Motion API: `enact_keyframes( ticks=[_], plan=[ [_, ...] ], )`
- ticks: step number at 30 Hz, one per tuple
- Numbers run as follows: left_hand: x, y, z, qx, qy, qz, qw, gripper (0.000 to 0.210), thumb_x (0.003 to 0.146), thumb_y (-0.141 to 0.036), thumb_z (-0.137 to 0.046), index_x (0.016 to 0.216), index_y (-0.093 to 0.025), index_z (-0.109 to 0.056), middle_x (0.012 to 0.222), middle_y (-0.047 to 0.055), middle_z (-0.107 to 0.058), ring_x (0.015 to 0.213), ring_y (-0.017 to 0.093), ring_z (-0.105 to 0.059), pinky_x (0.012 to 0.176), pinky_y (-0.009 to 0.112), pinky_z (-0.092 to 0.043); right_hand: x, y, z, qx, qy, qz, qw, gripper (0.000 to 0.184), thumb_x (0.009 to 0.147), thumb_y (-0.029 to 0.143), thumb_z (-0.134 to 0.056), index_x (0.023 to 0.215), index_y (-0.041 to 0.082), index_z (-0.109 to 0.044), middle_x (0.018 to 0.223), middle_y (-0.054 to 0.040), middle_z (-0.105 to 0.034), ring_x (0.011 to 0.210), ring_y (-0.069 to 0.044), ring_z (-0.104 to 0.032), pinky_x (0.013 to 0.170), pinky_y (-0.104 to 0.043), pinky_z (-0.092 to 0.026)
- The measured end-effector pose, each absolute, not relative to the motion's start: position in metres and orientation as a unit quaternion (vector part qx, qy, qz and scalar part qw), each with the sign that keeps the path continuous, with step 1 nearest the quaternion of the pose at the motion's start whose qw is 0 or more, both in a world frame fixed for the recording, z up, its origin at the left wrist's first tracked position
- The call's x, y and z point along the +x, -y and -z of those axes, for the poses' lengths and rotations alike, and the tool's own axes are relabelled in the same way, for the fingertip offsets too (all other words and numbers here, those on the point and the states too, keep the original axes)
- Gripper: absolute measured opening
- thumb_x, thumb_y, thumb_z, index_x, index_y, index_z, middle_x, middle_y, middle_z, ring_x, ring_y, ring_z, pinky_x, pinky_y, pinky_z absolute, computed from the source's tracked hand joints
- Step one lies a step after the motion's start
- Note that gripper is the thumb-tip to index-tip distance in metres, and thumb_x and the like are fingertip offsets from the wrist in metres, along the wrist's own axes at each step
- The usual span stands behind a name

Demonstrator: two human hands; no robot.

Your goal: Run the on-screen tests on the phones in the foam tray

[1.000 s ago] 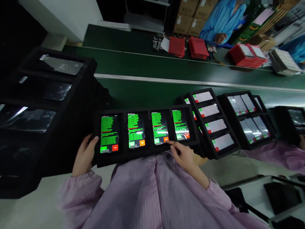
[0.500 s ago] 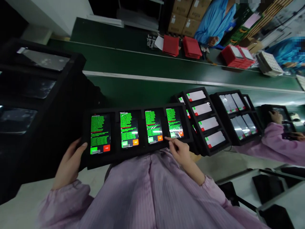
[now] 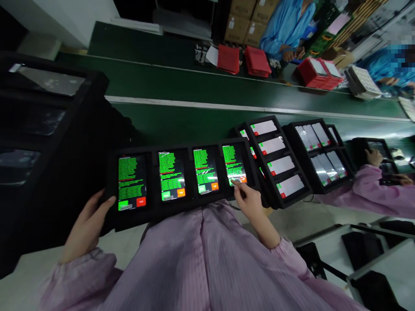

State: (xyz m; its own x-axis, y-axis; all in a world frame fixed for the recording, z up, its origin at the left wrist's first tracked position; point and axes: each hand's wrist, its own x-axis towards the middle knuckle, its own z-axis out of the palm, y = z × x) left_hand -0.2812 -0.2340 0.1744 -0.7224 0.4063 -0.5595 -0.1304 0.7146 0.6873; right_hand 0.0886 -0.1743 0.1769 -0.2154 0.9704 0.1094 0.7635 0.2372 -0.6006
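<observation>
A long black tray [image 3: 152,216] lies before me, with several lit phones in its slots. My left hand [image 3: 87,220] is closed round the left end of that tray, thumb on its edge. Green text lines, a green button and a red or orange button show on each screen. At the rightmost phone [image 3: 234,162], the index finger of my right hand [image 3: 249,201] is stretched out to the green button at the lower left of the screen. The other fingers are curled, and this hand holds nothing. Whether the fingertip touches the glass, I cannot tell.
Black trays with white-screened phones [image 3: 280,166] stand to the right, with another rack [image 3: 324,155] beyond. A dark rack [image 3: 65,112] rises at left. Red stacks [image 3: 228,59] lie across the green bench [image 3: 181,84]. A co-worker's pink sleeve [image 3: 369,185] reaches in at right.
My right index finger has moved from between the two right-hand phones to the rightmost phone's green button. My left hand keeps its hold on the tray. The view has shifted slightly.
</observation>
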Motion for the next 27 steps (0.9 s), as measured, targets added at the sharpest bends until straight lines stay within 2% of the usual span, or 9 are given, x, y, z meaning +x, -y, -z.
enact_keyframes(
  ticks=[4, 9, 14, 19, 24, 27],
  plan=[
    [-0.279, 0.232, -0.179, 0.085, -0.853, -0.365, 0.362, 0.06, 0.069, -0.041, -0.066, 0.127, -0.023, -0.066, 0.139, 0.005, -0.067, 0.144, 0.027, -0.049, 0.126, 0.039, -0.029, 0.062, 0.178, -0.179, -0.486, 0.813, -0.262, 0.184, 0.027, 0.101, 0.028, -0.049, 0.102, 0.022, -0.075, 0.111, -0.0059, -0.081, 0.069, -0.014, -0.073, 0.063, -0.023, -0.052],
    [-0.282, 0.238, -0.178, 0.095, -0.837, -0.378, 0.384, 0.061, 0.064, -0.037, -0.068, 0.124, -0.025, -0.066, 0.134, 0.005, -0.069, 0.145, 0.028, -0.047, 0.122, 0.041, -0.037, 0.031, 0.177, -0.176, -0.429, 0.862, -0.256, 0.084, 0.028, 0.103, 0.027, -0.051, 0.121, 0.021, -0.071, 0.112, -0.0048, -0.081, 0.082, -0.016, -0.077, 0.065, -0.024, -0.051],
    [-0.295, 0.252, -0.157, 0.146, -0.815, -0.398, 0.395, 0.068, 0.066, -0.038, -0.07, 0.132, -0.027, -0.063, 0.14, 0.006, -0.066, 0.14, 0.029, -0.053, 0.117, 0.043, -0.043, -0.007, 0.176, -0.181, -0.342, 0.896, -0.27, 0.081, 0.029, 0.107, 0.031, -0.048, 0.124, 0.02, -0.069, 0.126, -0.0056, -0.077, 0.094, -0.016, -0.077, 0.067, -0.024, -0.051],
    [-0.305, 0.26, -0.136, 0.212, -0.804, -0.397, 0.389, 0.068, 0.073, -0.045, -0.07, 0.137, -0.025, -0.06, 0.14, 0.009, -0.066, 0.133, 0.028, -0.059, 0.112, 0.041, -0.049, -0.053, 0.176, -0.179, -0.293, 0.92, -0.26, 0.028, 0.026, 0.106, 0.032, -0.053, 0.121, 0.02, -0.07, 0.111, -0.0054, -0.081, 0.086, -0.019, -0.077, 0.06, -0.025, -0.05],
    [-0.304, 0.259, -0.131, 0.207, -0.791, -0.403, 0.411, 0.081, 0.065, -0.049, -0.077, 0.139, -0.023, -0.056, 0.13, 0.011, -0.071, 0.125, 0.03, -0.065, 0.106, 0.042, -0.055, -0.038, 0.175, -0.18, -0.313, 0.9, -0.286, 0.106, 0.024, 0.103, 0.03, -0.053, 0.116, 0.024, -0.073, 0.11, -0.0023, -0.081, 0.09, -0.017, -0.078, 0.064, -0.023, -0.053],
    [-0.306, 0.259, -0.132, 0.196, -0.782, -0.419, 0.418, 0.078, 0.065, -0.052, -0.075, 0.136, -0.024, -0.059, 0.132, 0.01, -0.07, 0.127, 0.031, -0.064, 0.108, 0.042, -0.053, -0.01, 0.173, -0.183, -0.347, 0.871, -0.313, 0.15, 0.023, 0.1, 0.024, -0.053, 0.108, 0.025, -0.074, 0.114, -0.0024, -0.081, 0.086, -0.015, -0.078, 0.068, -0.022, -0.056]
  ],
)
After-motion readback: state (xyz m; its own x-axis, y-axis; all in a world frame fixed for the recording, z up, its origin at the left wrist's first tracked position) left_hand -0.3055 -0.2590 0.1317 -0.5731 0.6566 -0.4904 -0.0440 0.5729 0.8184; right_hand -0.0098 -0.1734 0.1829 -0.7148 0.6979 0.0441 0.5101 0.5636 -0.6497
